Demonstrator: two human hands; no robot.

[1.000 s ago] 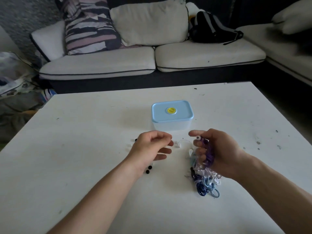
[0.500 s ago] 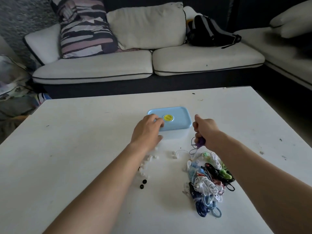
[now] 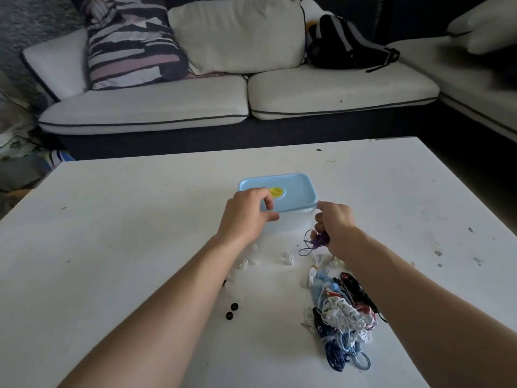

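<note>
Left hand [image 3: 246, 217] gripping closed blue-lidded container [image 3: 299, 191], right hand [image 3: 334, 226] holding purple earphones [image 3: 319, 242]

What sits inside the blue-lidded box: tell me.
Nothing shows. The blue lid is on, gripped by the left hand, and the cloudy wall of the box reveals no contents. The right hand holds purple earphones outside it.

Two bare forearms [image 3: 167, 303], bare hands [image 3: 246, 217]

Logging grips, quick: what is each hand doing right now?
Left hand: grips the blue lid at its near corner.
Right hand: holds a coiled purple earphone cable.
</note>
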